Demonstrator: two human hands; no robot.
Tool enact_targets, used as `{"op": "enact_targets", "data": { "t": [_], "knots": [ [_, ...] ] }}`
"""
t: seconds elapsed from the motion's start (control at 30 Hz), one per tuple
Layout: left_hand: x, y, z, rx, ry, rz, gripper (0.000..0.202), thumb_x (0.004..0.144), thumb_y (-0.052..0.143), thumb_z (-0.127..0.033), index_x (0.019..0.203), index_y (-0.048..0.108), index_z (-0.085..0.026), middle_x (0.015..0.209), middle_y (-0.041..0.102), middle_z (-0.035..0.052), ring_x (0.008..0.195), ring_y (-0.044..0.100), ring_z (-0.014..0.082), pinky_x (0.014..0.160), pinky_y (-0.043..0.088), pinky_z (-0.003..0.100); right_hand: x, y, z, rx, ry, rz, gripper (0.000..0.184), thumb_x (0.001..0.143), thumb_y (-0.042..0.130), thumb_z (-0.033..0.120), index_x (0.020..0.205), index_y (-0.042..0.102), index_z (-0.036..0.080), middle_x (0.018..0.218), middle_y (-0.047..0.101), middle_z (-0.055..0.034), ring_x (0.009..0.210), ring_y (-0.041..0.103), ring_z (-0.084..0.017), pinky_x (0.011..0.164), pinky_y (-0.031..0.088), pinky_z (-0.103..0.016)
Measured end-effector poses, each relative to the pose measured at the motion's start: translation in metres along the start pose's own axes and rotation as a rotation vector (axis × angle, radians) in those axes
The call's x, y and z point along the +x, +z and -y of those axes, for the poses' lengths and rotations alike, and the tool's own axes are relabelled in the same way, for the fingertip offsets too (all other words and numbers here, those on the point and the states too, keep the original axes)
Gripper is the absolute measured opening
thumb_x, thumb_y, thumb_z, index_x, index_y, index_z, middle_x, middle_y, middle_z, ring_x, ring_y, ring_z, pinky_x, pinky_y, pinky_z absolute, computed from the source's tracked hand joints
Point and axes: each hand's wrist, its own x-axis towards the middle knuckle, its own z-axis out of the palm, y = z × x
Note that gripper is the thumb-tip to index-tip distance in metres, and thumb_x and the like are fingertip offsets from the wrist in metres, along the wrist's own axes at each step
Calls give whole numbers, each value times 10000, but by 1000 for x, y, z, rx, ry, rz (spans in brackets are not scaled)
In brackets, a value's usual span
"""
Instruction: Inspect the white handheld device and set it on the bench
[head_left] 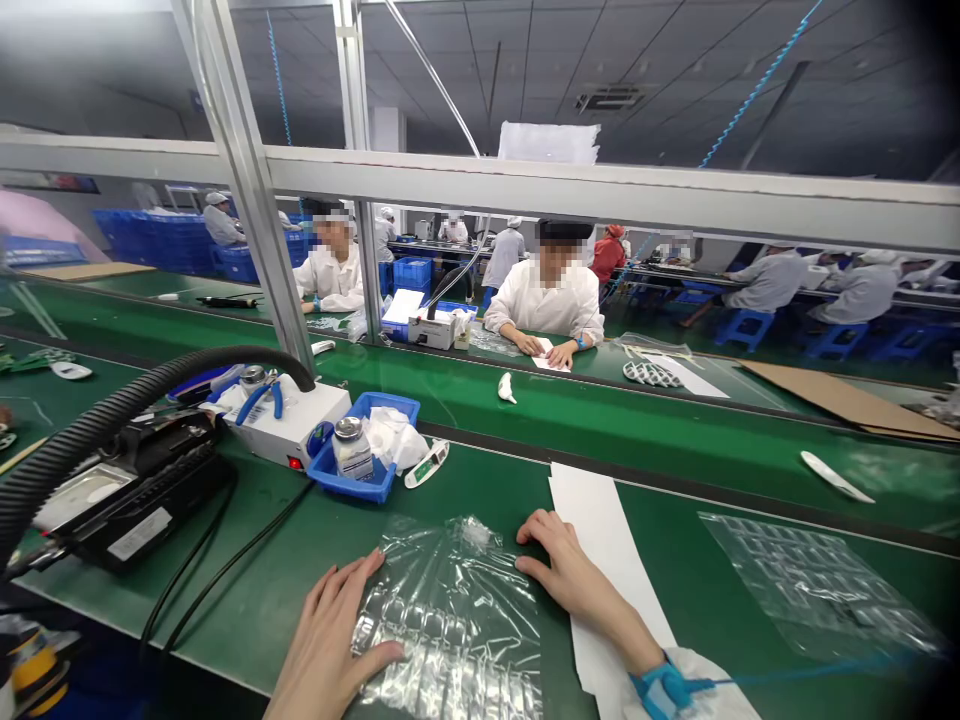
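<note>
While a clear plastic wrap (465, 610) lies crinkled on a green workbench (259, 620), the worker's left hand (334, 630) rests at its left edge, fingers stretched forward and thumb spread away from them over the film. Opposite, the right hand (559, 565) is poised by the wrap's far right corner, thumb and curved fingers apart; whether its fingertips touch the film cannot be told. The wrap spreads between the two hands and toward the worker, its nearer part ridged in rows.

White paper (600, 540) runs beneath the right forearm, above a blue wrist strap (664, 690). Well to the right of that hand lies a second plastic sheet (817, 580), patterned in rows. Beyond the left hand, a blue tray (349, 487) holds a metal-capped jar (352, 450) and crumpled white tissue (394, 437), with a white casing (427, 464) showing a green board just beside it. Farther left, blue-handled pliers (259, 400) lie on a white box (285, 425) near an arching black hose (150, 415). Across the bench, beyond the right hand, a co-worker in white (551, 295) bends over a white item.
</note>
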Motion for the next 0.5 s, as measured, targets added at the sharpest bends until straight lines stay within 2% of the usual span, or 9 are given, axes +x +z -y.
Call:
{"op": "enact_targets", "data": {
  "t": [0.1, 0.23, 0.33, 0.43, 0.5],
  "knots": [
    [0, 2, 1, -11, 35, -66, 706, 818, 544, -595, 1443, 290, -386, 1429, 493, 43, 1349, 294, 392, 996, 385, 572, 0, 0, 4, -24, -54, -26, 105, 916, 480, 169, 921, 565, 231, 965, 557, -34, 913, 498, -215, 830, 397, -394],
    [0, 4, 1, -26, 44, -117, 572, 877, 481, -534, 1414, 337, -400, 1402, 528, 9, 1332, 335, 348, 996, 397, 542, 0, 0, 10, -36, -122, -34, 206, 951, 423, 162, 977, 610, 243, 978, 551, -49, 916, 497, -218, 821, 400, -404],
    [0, 5, 0, -4, 56, -136, 560, 888, 466, -518, 1417, 340, -384, 1393, 543, 14, 1317, 376, 333, 992, 411, 521, 1, 1, 12, -63, -148, -36, 257, 926, 411, 108, 962, 630, 237, 977, 560, -56, 901, 499, -222, 794, 402, -403],
    [0, 3, -2, 18, 65, -146, 566, 884, 471, -526, 1414, 352, -370, 1384, 558, 20, 1303, 410, 332, 995, 415, 526, 1, 2, 10, -77, -147, -93, 323, 878, 376, 29, 904, 640, 213, 957, 568, -65, 898, 503, -223, 794, 399, -407],
    [0, 1, -2, 21, 48, -141, 565, 878, 466, -544, 1404, 379, -358, 1389, 557, 17, 1309, 412, 330, 1001, 422, 530, 1, 3, 9, -81, -178, -94, 369, 855, 385, 12, 962, 664, 229, 997, 570, -65, 929, 503, -224, 817, 395, -412]
  ]
}}
